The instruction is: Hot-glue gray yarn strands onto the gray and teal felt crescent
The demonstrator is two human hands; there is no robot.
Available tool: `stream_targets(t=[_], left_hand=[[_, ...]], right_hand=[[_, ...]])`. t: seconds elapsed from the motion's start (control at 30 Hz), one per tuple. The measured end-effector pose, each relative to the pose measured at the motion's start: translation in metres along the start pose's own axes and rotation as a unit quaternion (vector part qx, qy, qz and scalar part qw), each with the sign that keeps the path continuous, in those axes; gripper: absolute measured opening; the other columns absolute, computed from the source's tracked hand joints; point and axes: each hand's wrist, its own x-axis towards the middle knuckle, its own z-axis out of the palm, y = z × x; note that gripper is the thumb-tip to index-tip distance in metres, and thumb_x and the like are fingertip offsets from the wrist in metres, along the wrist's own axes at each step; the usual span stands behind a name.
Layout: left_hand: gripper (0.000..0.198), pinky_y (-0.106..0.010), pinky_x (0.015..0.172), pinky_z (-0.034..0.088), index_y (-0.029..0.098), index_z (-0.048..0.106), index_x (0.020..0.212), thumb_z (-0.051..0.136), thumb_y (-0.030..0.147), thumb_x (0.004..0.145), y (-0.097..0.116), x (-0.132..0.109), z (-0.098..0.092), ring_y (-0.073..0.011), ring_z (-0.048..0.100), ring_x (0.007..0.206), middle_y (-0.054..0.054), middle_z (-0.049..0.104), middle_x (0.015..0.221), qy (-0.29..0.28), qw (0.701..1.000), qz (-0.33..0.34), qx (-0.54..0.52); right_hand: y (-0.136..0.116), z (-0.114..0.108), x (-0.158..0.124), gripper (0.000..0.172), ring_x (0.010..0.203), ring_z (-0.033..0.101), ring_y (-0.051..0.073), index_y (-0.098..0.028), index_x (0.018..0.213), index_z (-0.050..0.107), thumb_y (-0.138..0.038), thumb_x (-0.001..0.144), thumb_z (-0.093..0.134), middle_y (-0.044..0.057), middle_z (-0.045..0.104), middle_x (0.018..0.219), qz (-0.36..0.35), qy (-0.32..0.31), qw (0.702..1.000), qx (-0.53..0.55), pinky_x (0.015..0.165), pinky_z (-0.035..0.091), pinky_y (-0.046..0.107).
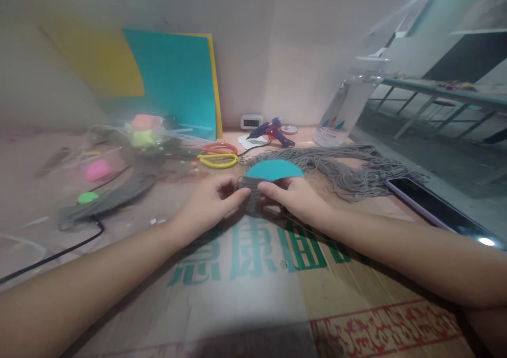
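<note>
In the middle of the head view, a teal card disc (274,169) is tilted up, its near part covered by a band of grey yarn strands (253,198). My left hand (225,195) is closed on the left side of this yarn-covered disc, thumb on top. On the other side, my right hand (292,195) grips it too, with the thumb pressing the yarn's right edge and the fingers curled underneath. The disc's underside is hidden. A long heap of loose grey yarn (356,170) lies just behind and to the right of my right hand.
Scissors (217,156), a blue glue gun (273,132) with its lamp lit and a small digital clock (251,121) stand behind. Right are a clear bottle (343,110) and a phone (435,210). Left lie a grey yarn piece (127,191) and a black cable (59,253). Printed cardboard (245,305) covers the table.
</note>
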Motion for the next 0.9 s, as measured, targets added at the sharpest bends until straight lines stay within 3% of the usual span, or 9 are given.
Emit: stream_targets(t=[0.13, 0.3, 0.53, 0.7, 0.9], left_hand=[[0.029, -0.023, 0.053, 0.035, 0.018, 0.053, 0.067, 0.057, 0.041, 0.084, 0.000, -0.001, 0.002, -0.0113, 0.048, 0.058, 0.004, 0.052, 0.061, -0.016, 1.000, 0.012, -0.003], [0.030, -0.023, 0.052, 0.034, 0.018, 0.052, 0.066, 0.058, 0.041, 0.084, -0.001, -0.002, 0.003, -0.0110, 0.047, 0.057, 0.004, 0.052, 0.060, -0.020, 1.000, 0.023, 0.005], [0.031, -0.025, 0.056, 0.038, 0.018, 0.056, 0.070, 0.056, 0.045, 0.085, 0.001, -0.001, 0.001, -0.0140, 0.051, 0.062, 0.001, 0.057, 0.066, 0.000, 1.000, 0.002, -0.020], [0.032, -0.025, 0.057, 0.038, 0.018, 0.055, 0.068, 0.057, 0.045, 0.084, -0.001, -0.001, 0.001, -0.0137, 0.051, 0.061, 0.001, 0.057, 0.065, 0.001, 1.000, 0.002, -0.007], [0.028, -0.026, 0.068, 0.047, 0.018, 0.060, 0.084, 0.052, 0.043, 0.091, -0.003, 0.000, -0.001, -0.0153, 0.059, 0.074, -0.001, 0.063, 0.079, 0.000, 0.992, 0.012, -0.123]], right_hand=[[-0.002, -0.002, -0.003, 0.035, 0.056, 0.054, 0.012, -0.016, 0.071, 0.065, -0.050, 0.081, 0.062, 0.000, 0.061, 0.061, 0.016, 0.020, 0.999, -0.031, 0.055, 0.042, 0.025], [-0.003, -0.003, -0.003, 0.031, 0.053, 0.053, 0.013, -0.016, 0.072, 0.066, -0.045, 0.082, 0.062, -0.001, 0.056, 0.052, 0.037, 0.016, 0.999, -0.036, 0.054, 0.042, 0.025], [0.003, -0.001, 0.002, 0.036, 0.056, 0.054, 0.013, -0.017, 0.066, 0.062, -0.049, 0.082, 0.060, 0.000, 0.058, 0.057, -0.029, -0.001, 0.999, 0.030, 0.052, 0.041, 0.025], [0.001, 0.000, 0.003, 0.029, 0.054, 0.053, 0.011, -0.017, 0.069, 0.062, -0.043, 0.081, 0.062, 0.000, 0.060, 0.058, -0.016, 0.030, 0.999, 0.037, 0.052, 0.042, 0.024], [0.008, -0.002, 0.005, 0.033, 0.056, 0.055, 0.011, -0.017, 0.068, 0.063, -0.045, 0.083, 0.060, 0.001, 0.064, 0.064, -0.035, 0.025, 0.998, 0.055, 0.057, 0.043, 0.024]])
